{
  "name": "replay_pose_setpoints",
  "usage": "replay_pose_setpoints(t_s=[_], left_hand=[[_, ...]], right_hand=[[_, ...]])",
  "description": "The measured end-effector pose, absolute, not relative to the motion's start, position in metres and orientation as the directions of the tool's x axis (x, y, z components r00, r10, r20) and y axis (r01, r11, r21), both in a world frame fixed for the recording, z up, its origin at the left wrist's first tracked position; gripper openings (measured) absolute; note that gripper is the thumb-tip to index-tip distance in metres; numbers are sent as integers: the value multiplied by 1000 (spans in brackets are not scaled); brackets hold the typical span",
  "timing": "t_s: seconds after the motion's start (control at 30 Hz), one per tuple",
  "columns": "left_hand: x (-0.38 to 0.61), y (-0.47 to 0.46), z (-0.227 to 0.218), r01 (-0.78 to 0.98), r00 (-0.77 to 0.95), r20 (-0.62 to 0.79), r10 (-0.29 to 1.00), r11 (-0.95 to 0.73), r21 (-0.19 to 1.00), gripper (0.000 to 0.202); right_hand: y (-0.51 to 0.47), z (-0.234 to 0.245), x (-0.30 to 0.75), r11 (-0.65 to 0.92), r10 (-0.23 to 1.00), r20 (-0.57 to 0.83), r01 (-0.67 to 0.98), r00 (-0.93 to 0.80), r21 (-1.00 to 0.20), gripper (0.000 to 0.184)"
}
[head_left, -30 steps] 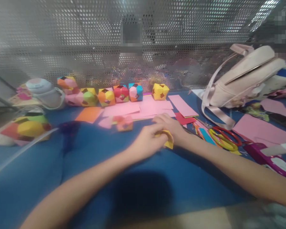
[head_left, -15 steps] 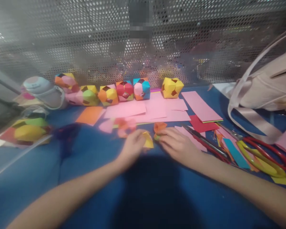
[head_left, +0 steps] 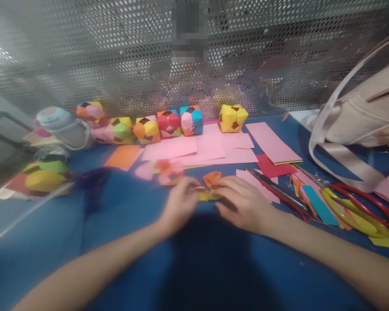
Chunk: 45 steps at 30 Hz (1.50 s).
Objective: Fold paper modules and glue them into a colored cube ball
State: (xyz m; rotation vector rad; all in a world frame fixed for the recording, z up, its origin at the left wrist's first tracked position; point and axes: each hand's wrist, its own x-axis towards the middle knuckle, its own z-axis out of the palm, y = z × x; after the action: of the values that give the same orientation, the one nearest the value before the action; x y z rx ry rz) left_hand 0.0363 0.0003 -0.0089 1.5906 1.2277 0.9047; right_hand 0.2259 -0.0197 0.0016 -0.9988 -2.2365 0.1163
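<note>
My left hand (head_left: 182, 202) is closed, its fingers pinching a folded yellow paper piece (head_left: 202, 194). Facing it, my right hand (head_left: 241, 201) grips an orange folded paper piece (head_left: 212, 178) with a bit of green below it. The two pieces meet between my fingertips; whether they are joined I cannot tell. Just beyond my left hand, blurred pink and coral folded papers (head_left: 169, 171) lie on the blue surface (head_left: 126, 242). My fingertips partly hide both held pieces.
Finished paper balls (head_left: 169, 124) line the back, with a yellow one (head_left: 232, 118) apart. Pink sheets (head_left: 210, 149) lie before them. Right are a dark cutter-like tool (head_left: 275, 185), scissors (head_left: 353, 211) and a beige bag (head_left: 366, 108). A bottle (head_left: 60, 125) and another ball (head_left: 43, 179) stand left.
My hands have come closer together, bringing the yellow piece against the orange and green one. The yellow piece has tipped flatter. The view has shifted slightly.
</note>
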Motion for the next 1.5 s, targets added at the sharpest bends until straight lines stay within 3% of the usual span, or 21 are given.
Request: replay_pose_setpoints(t_s=[0.2,0.37,0.5,0.67,1.0,1.17,1.27,1.4,1.5], left_hand=[[41,-1,-8,351,276,79,958,-177,919,13],[43,-2,-7,387,313,82,946,-206,899,15],[43,-3,-6,395,327,94,940,-226,890,13],[37,-6,-2,394,309,49,950,-175,902,13],[8,-8,4,342,247,15,969,-102,934,4],[2,-10,10,384,206,-6,979,-75,920,5],[2,-11,14,371,209,-20,978,-60,927,7],[8,-14,24,334,227,-53,972,-27,942,11],[19,-18,32,293,254,-74,964,-4,956,10]], right_hand=[[-4,4,235,491,849,467,692,-247,-529,19],[18,2,232,218,975,180,733,-132,-644,28],[29,5,223,72,994,-8,685,-113,-725,28],[29,17,216,48,980,-91,654,-177,-755,16],[23,26,212,148,985,78,523,-155,-839,10],[18,25,205,58,988,-19,473,-156,-879,8],[14,30,205,44,985,-55,538,-166,-842,10],[4,39,209,153,987,91,584,-134,-797,14],[-9,39,210,295,947,181,491,-266,-820,20]])
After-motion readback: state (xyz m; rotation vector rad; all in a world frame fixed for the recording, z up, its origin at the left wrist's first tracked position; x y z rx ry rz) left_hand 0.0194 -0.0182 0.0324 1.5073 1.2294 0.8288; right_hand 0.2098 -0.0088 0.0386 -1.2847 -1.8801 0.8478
